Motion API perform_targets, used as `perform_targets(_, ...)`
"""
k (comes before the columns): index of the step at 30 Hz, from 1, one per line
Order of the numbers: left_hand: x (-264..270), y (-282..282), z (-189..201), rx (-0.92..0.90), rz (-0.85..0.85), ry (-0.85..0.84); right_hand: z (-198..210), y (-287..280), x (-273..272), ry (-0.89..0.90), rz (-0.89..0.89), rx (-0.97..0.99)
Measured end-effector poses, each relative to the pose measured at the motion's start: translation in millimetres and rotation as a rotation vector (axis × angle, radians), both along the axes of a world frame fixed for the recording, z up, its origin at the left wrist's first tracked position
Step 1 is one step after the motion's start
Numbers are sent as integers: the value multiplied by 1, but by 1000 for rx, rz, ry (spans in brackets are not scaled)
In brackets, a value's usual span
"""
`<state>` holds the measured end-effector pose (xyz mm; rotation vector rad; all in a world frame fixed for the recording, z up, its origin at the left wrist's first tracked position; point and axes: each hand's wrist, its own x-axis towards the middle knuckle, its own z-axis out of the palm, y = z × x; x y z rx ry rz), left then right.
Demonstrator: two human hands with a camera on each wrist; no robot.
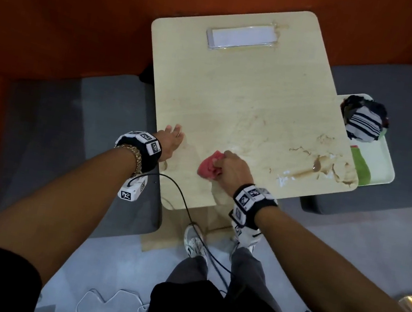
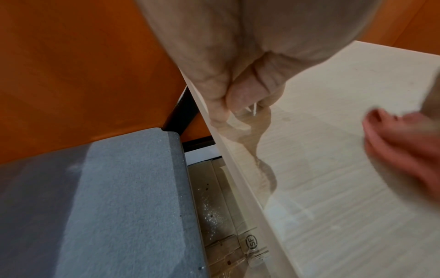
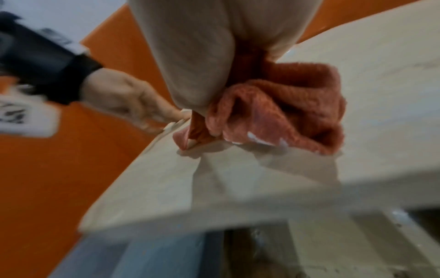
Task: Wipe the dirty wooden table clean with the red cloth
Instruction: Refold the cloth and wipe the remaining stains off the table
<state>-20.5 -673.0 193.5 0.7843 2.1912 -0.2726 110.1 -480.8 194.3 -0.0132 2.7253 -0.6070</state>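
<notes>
The pale wooden table [image 1: 236, 93] carries brown spill streaks and white smears [image 1: 316, 166] near its right front corner, with fainter marks across the middle. My right hand [image 1: 225, 164] grips the bunched red cloth [image 1: 207, 168] and presses it on the table near the front edge. In the right wrist view the red cloth [image 3: 285, 112] bulges from under my right hand [image 3: 202, 65], with white smears on it. My left hand [image 1: 175, 135] rests on the table's left edge with its fingers straight. In the left wrist view the left hand's fingertips [image 2: 223, 112] touch that edge.
A white tray [image 1: 386, 162] sits at the table's right side, with a striped cloth bundle [image 1: 364, 121] and a green item [image 1: 359, 168] in it. A clear card holder [image 1: 242, 37] lies at the far edge. Grey seats [image 1: 81, 136] flank the table. A black cable [image 1: 180, 192] hangs in front.
</notes>
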Motion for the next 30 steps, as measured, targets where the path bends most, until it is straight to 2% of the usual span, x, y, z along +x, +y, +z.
perform_targets(3, -1, 0, 3, 18, 19, 0, 0, -17, 36, -60, 155, -35)
perform_targets(6, -2, -1, 6, 5, 2, -17, 8, 15, 47, -119, 243, -10)
perform_targets(9, -1, -4, 9, 7, -10, -10, 15, 47, 29, -99, 112, 50)
perform_targets(12, 0, -5, 15, 52, 17, -16, 14, 37, 32, -69, -64, 70)
perform_targets(14, -2, -6, 18, 121, 86, -37, 16, 14, 44, -74, -61, 28)
perform_targets(16, -6, -7, 22, 190, 196, -62, 19, -9, 47, -102, 59, -26)
perform_targets(20, -10, -5, 34, 241, 315, -28, 9, -46, 19, -52, 317, -5)
perform_targets(23, -8, -5, 35, 269, 383, -15, 3, -74, -8, -1, 420, 33)
perform_targets(25, -5, -7, 30, 310, 449, -14, 4, -89, -24, 15, 411, 46)
perform_targets(30, 2, -23, 24, 454, 618, -14, -3, -104, -85, 100, 212, 42)
